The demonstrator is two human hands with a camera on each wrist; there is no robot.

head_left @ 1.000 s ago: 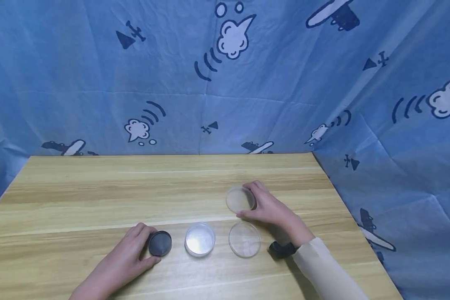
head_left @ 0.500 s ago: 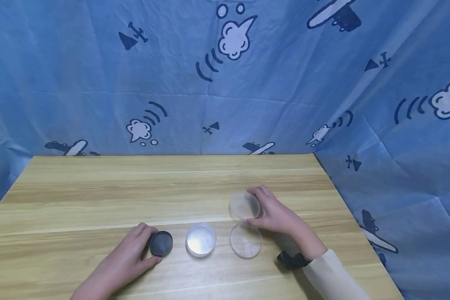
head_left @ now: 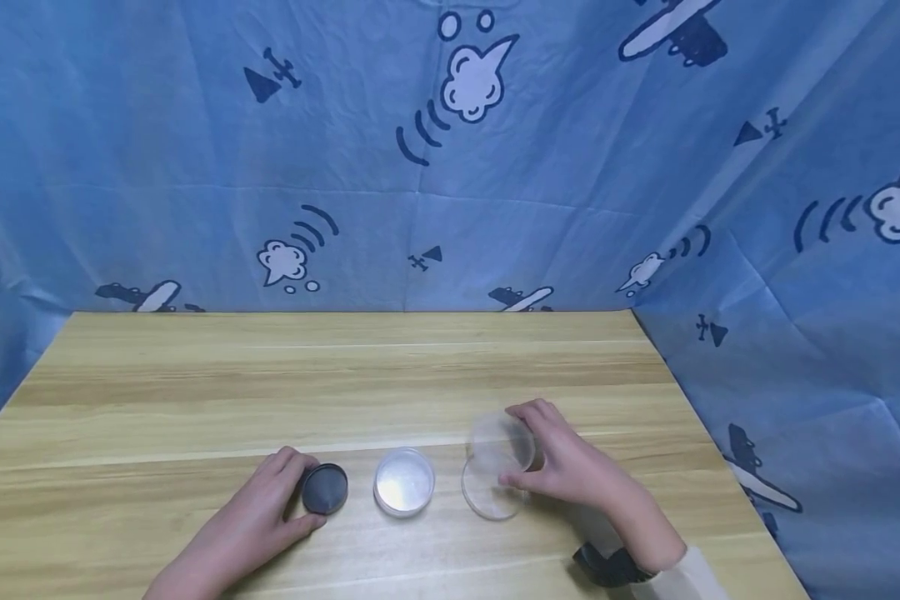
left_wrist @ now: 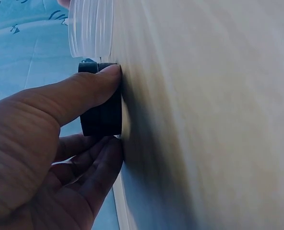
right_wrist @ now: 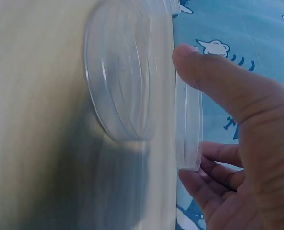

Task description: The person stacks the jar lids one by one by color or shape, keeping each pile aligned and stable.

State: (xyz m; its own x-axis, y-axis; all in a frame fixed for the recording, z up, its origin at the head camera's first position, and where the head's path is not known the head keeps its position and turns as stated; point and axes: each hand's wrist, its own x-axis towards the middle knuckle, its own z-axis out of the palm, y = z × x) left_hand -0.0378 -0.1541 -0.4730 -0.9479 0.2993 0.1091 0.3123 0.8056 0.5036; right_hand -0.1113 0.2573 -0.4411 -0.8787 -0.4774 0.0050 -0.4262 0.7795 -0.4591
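Note:
My left hand [head_left: 258, 517] grips a small black round container [head_left: 325, 489] on the table, and the left wrist view shows thumb and fingers on its sides [left_wrist: 101, 115]. Between the hands stands a round clear plastic container [head_left: 403, 482], apparently a stack in the left wrist view. Toward the right, a wide clear petri dish [head_left: 487, 498] lies on the table. Above its far edge, my right hand [head_left: 573, 462] holds a clear round lid-like dish [head_left: 504, 435], pinched by the rim. From the right wrist, this held dish [right_wrist: 189, 129] appears raised off the table, apart from the lower dish [right_wrist: 115, 76].
The wooden table [head_left: 285, 375] reaches back to a blue cloth [head_left: 345, 150] printed with clouds and planes. Another blue cloth panel [head_left: 817, 350] borders the right side. A black device [head_left: 607, 567] is strapped at the right wrist.
My right hand has carried the clear dish toward me and slightly right, so it now partly overlaps the lower petri dish in the head view. The left hand keeps its hold.

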